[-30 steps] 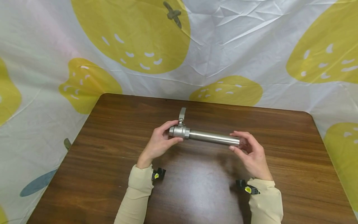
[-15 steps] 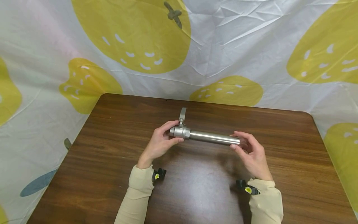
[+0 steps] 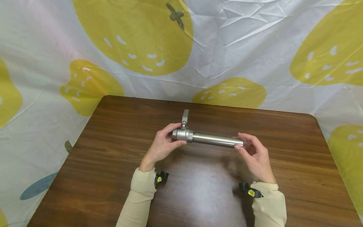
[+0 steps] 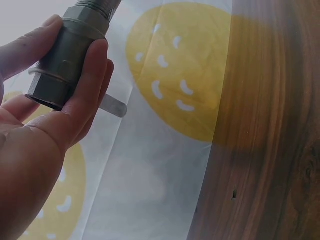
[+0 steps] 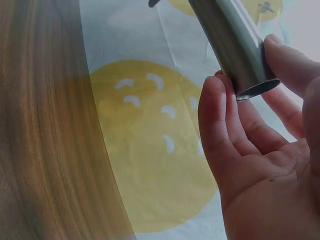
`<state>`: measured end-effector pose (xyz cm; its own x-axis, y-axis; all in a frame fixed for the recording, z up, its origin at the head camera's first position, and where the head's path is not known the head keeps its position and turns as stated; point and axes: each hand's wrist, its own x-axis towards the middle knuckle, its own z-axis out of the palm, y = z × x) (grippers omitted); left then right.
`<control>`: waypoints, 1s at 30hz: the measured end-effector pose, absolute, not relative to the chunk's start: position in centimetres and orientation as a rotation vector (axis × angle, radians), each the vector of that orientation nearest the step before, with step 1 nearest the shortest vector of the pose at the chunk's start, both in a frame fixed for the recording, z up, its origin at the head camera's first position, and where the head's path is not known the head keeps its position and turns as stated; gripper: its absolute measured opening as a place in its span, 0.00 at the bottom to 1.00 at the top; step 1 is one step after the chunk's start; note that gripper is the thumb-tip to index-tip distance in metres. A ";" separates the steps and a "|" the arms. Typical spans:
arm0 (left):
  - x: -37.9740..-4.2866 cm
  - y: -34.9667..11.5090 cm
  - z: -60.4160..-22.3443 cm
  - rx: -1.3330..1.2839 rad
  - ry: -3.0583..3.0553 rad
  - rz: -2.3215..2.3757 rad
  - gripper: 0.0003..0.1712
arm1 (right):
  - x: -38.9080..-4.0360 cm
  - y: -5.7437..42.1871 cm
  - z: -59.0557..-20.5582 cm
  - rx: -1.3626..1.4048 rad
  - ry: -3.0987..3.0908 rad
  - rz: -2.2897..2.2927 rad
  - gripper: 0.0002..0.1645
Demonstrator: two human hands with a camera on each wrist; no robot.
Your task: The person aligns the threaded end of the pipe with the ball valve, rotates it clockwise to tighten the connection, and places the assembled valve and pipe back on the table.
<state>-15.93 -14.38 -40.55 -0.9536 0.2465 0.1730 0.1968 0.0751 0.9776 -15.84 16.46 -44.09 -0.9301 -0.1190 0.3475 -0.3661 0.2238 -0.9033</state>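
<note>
A steel ball valve (image 3: 182, 134) is joined to a smooth metal pipe (image 3: 216, 139), both raised over the table and lying nearly level. My left hand (image 3: 161, 145) grips the valve body, thumb on the near side and fingers on the far side. The valve's lever handle (image 3: 185, 117) points away toward the back. In the left wrist view some thread (image 4: 97, 6) shows beyond the valve's hex end. At the pipe's other end my right hand (image 3: 256, 156) pinches it between thumb and fingers. The pipe's open round end (image 5: 257, 90) faces the right palm.
Below the hands is a brown wood-grain table (image 3: 113, 126) with rounded back corners. A white cloth (image 3: 210, 47) with yellow fruit prints hangs behind it and along both sides. Each wrist wears a small black camera on a strap, at the beige sleeves (image 3: 136, 195).
The right thumb has shifted slightly up and inward along the pipe's end. The left hand, valve and lever stay almost where they were.
</note>
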 end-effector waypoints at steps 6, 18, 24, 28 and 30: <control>-16.0 -14.3 -40.6 0.449 2.271 2.084 0.33 | -15.8 16.2 -43.8 0.603 -2.185 1.862 0.31; -16.0 -14.3 -40.8 0.466 2.293 2.055 0.32 | -15.4 15.4 -42.5 0.667 -2.075 1.937 0.33; -15.9 -14.4 -40.7 0.435 2.302 2.022 0.33 | -15.2 15.4 -42.5 0.651 -2.129 1.876 0.32; -15.9 -14.3 -40.7 0.419 2.314 2.005 0.33 | -15.2 15.5 -42.4 0.649 -2.149 1.849 0.33; -15.9 -14.3 -40.6 0.415 2.329 1.994 0.33 | -15.2 15.5 -42.3 0.643 -2.163 1.842 0.32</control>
<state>-15.89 -14.30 -40.61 -0.9629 0.2327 0.1364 0.1706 0.1337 0.9762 -15.22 15.51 -42.26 -0.8779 -0.1800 0.4437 -0.4668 0.1148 -0.8769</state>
